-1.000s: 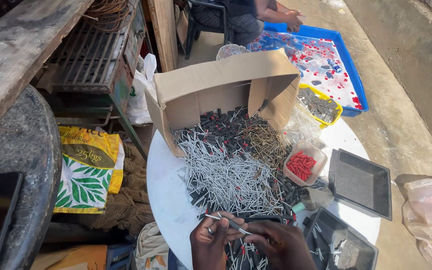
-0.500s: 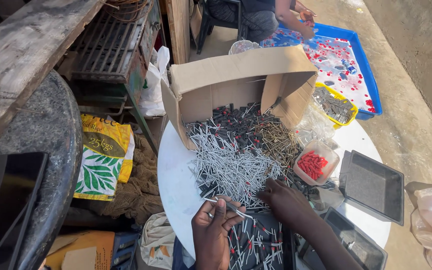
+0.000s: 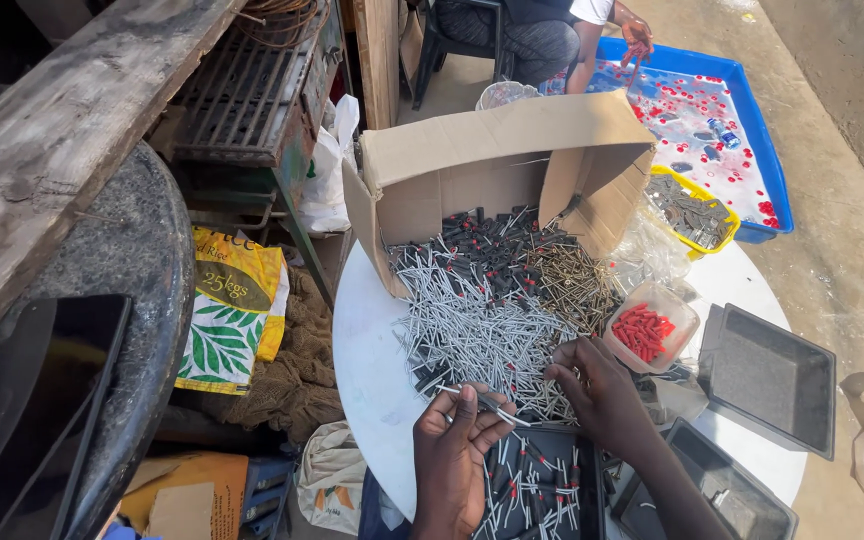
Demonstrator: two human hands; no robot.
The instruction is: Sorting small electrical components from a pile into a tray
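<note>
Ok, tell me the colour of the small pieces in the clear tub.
Red pieces, clearest in the head view.

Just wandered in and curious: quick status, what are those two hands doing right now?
Left hand pinching one thin metal pin. Right hand reaching into the grey pin pile on the round white table. Nothing blocking either hand.

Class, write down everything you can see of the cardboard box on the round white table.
The cardboard box is plain brown corrugated card, lying on its side at the far edge of the round white table, its open mouth facing the person. Its flaps are splayed outward, creased and worn. A heap of grey metal pins and dark red-tipped pieces spills from inside it onto the table. Neither hand touches it.
</note>
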